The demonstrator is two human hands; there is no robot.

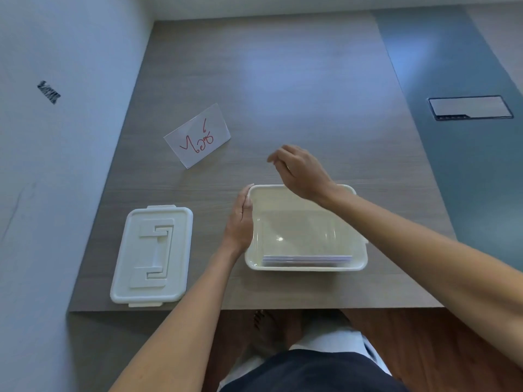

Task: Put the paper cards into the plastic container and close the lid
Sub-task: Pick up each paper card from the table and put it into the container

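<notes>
White paper cards (307, 260) already lie stacked flat in the plastic container (359, 250), against its near wall, so part of your job looks done. One more card (197, 135), marked in red ink, sits on the wooden table (283, 80) well apart from the container, off to the far left. Your left hand (240, 219) is open and flat, pressed against the container's left rim as if steadying it. Your right hand (300, 171) hovers above the far rim, fingers loosely curled and holding nothing that shows. The lid (152, 254) rests flat on the table to the left of the container, untouched. By my reading, you have yet to collect that last card, drop it in with the others, then fit the lid and press it shut.
</notes>
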